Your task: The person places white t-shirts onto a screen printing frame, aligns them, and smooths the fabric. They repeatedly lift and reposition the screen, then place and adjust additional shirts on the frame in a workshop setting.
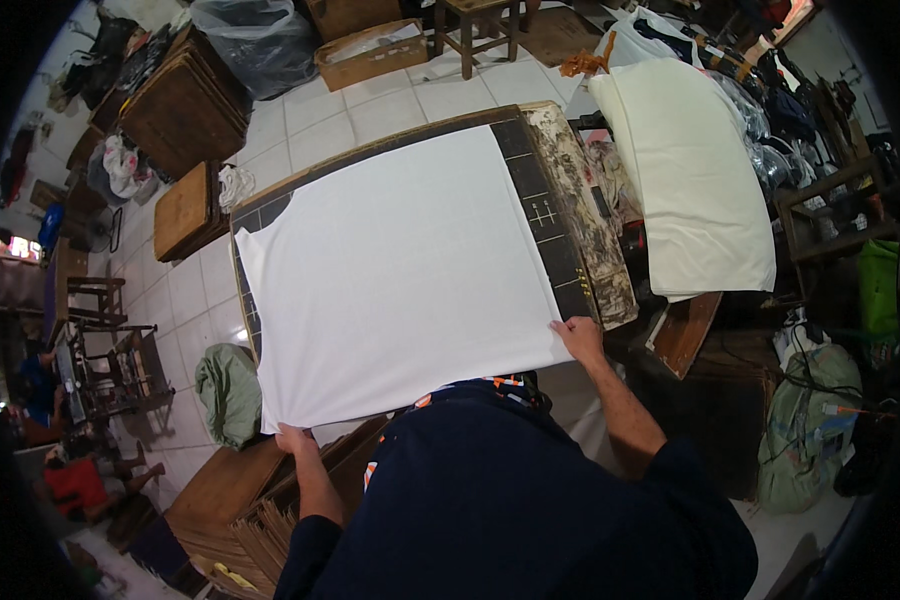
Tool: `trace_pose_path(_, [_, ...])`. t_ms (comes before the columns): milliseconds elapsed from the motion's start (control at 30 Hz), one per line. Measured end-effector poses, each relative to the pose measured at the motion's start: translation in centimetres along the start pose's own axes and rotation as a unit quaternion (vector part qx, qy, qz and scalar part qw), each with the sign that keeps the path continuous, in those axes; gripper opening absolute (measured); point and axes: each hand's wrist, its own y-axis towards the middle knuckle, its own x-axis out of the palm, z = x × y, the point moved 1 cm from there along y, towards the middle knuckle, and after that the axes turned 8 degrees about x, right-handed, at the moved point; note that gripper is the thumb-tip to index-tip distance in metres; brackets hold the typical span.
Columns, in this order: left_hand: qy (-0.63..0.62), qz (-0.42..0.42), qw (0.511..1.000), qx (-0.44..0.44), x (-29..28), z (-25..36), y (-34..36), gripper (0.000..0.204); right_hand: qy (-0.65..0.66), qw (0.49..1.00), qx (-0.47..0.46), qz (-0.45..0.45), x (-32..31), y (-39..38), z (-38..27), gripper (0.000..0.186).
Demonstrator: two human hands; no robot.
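A white fabric piece [400, 270] lies spread over a dark board with marked lines [545, 205], and its near edge hangs past the board toward my body. My left hand [292, 438] is closed on the near left corner of the cloth. At the near right corner, my right hand [578, 338] pinches the fabric's edge, the fingers pressed together. Between the two hands the near edge sags slightly. A curved cut-out shows at the cloth's far left corner.
Right of the board, a folded stack of cream cloth [695, 180] rests beside a stained plank [580, 210]. Stacked brown boards [250, 500] stand near my left arm, by a green sack [228, 395]. A cardboard box [370, 58] and wooden stool [475, 25] are beyond. Another person [80, 485] is far left.
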Motion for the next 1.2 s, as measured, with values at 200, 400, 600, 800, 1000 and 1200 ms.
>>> trace_pose_path(200, [0.017, 0.063, 0.998, 0.023, 0.8, 0.0, -0.6, 0.038, -0.013, 0.999, 0.007, 0.032, 0.1, -0.8, -0.8, 0.049])
trace_pose_path(400, [0.026, 0.047, 0.997, -0.062, 2.0, 1.7, -4.8, 0.051, -0.035, 0.999, -0.008, 0.026, -0.1, -2.9, -0.7, 0.053])
trace_pose_path(600, [-0.004, -0.079, 0.994, -0.079, 3.3, 0.2, -11.9, 0.051, 0.0, 1.0, -0.009, 0.012, 0.7, -5.0, 0.8, 0.048])
trace_pose_path(800, [-0.01, -0.179, 0.982, -0.055, 2.7, -1.3, -13.1, 0.037, 0.098, 0.995, 0.024, -0.008, 0.5, -5.1, 2.8, 0.046])
trace_pose_path(1000, [0.008, -0.132, 0.991, -0.011, 2.4, -1.9, -12.4, 0.029, 0.121, 0.988, 0.083, -0.037, 0.6, -5.1, 4.3, 0.043])
trace_pose_path(1200, [0.0, -0.069, 0.995, -0.067, 3.5, -2.8, -15.7, 0.041, 0.24, 0.953, 0.127, -0.133, 1.4, -5.3, 5.6, 0.043])
